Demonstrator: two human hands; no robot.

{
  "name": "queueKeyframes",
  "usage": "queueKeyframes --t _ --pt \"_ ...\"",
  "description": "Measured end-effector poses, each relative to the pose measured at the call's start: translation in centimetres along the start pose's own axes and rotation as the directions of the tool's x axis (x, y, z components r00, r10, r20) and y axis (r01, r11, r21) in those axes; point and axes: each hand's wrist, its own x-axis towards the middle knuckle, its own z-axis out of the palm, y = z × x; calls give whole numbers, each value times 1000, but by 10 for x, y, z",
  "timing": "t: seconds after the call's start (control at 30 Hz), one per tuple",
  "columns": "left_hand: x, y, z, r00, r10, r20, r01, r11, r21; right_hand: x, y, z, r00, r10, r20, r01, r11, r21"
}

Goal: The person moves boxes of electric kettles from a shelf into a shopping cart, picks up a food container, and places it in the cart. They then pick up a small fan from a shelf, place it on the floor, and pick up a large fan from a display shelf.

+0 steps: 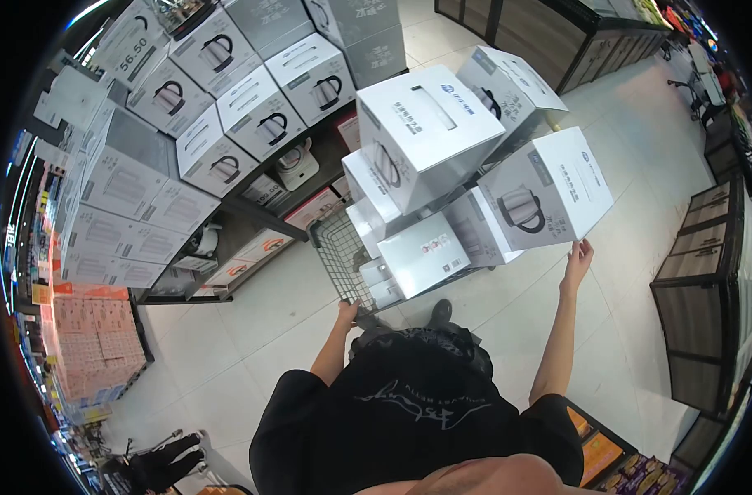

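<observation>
A wire shopping cart stands in front of me, piled with white electric kettle boxes. My left hand is closed around the cart's near left edge. My right hand has its fingers at the lower corner of a kettle box, which sits tilted on the right of the pile; the box partly hides the fingertips. Another kettle box is on top, with one more kettle box behind it. Nearest me lies a plain white box, with smaller white boxes beside it.
Stacked kettle boxes fill a dark shelf unit at the left. Pink cartons are stacked at lower left, near a person in dark clothes. Wood-panelled display stands line the right. Pale floor tiles surround the cart.
</observation>
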Motion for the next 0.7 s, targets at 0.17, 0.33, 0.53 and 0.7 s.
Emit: queueKeyframes --t 0.17,0.33,0.53,0.7 --pt "17 -7 10 986 11 -168 2 997 82 87 6 -3 989 -145 -4 140 958 -252" --pt "10 1 20 955 -22 -294 64 989 134 159 35 12 924 -373 80 371 827 -422" --pt "18 3 35 898 -122 -424 160 985 56 162 4 22 1000 2 16 -2 1000 -24" --pt "32 4 31 892 -126 -433 179 980 85 180 27 21 992 -9 126 -1 997 79"
